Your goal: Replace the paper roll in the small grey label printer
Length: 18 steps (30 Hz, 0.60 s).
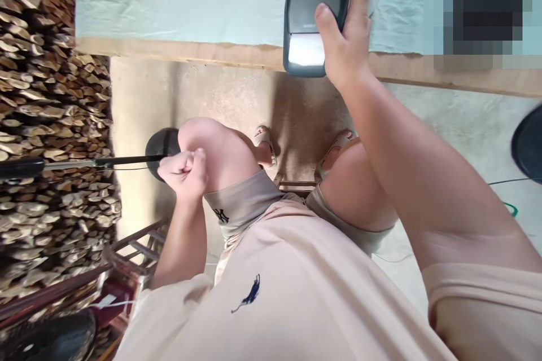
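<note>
The printer (315, 11) is dark grey with a blue top and white paper, the shirt (296, 304) beige with a navy logo, the tabletop (190, 0) pale green.

The small printer (315, 11) was a dark grey box with rounded corners and a blue-grey top panel. A white paper strip showed at its lower slot. It sat at the table's (190, 5) near wooden edge, partly overhanging it.
</note>
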Motion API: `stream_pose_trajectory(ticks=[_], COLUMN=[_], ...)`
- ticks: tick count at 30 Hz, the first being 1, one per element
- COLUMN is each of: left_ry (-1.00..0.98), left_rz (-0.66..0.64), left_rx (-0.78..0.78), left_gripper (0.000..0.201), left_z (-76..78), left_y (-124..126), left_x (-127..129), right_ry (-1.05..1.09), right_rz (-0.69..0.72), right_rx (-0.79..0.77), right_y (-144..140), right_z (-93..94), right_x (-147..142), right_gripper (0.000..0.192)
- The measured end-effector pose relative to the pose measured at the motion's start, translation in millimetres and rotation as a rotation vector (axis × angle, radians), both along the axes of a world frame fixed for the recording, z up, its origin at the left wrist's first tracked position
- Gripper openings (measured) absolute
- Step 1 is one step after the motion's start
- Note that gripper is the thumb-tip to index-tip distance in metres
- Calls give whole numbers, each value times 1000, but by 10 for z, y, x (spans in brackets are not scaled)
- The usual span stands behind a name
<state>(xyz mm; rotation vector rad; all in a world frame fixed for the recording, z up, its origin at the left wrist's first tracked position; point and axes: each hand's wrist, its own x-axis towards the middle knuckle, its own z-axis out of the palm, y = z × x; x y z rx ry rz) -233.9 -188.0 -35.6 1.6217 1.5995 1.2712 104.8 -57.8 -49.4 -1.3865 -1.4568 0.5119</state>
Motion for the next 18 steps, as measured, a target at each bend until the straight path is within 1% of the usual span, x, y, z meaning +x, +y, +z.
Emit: stream_pose_trajectory(ticks=[1, 3, 5, 7, 9, 10, 12, 13, 15, 17, 18], left_ry=[34, 106, 165, 204, 241, 265, 319, 343, 373, 376, 370], left_rz=[-8, -38, -82, -145, -211, -244, -289, -296, -291, -273, -265], left_rx=[9, -27, -121, -225, -308, -344, -401, -422, -452, -465, -465], left_gripper=[69, 65, 61, 59, 59, 57, 43, 36, 31, 32, 33], left_z=[-2, 1, 5, 0, -26, -50, -112, -145, -198, -224, -226], left_y=[-137, -392, -630, -857, -1064, -1154, -1296, -1346, -1399, -1403, -1392], left_x=[-51, -137, -214, -282, -334, -354, -382, -389, -391, -372, -356], right_ry=[4, 8, 12, 27, 58, 80, 131, 156, 192, 193, 183], right_rz=[1, 1, -15, -61, -123, -147, -177, -183, -180, -129, -76], right_rx=[-2, -24, -59, -95, -128, -141, -159, -164, -168, -120, -54], right_y=[-7, -28, -51, -63, -42, -12, 102, 186, 392, 613, 714], right_z=[16, 63, 117, 152, 141, 112, 10, -60, -220, -375, -436], right_x=[1, -2, -18, -43, -66, -73, -70, -58, -10, 64, 104], right_gripper=[59, 60, 63, 65, 66, 67, 73, 77, 90, 94, 89])
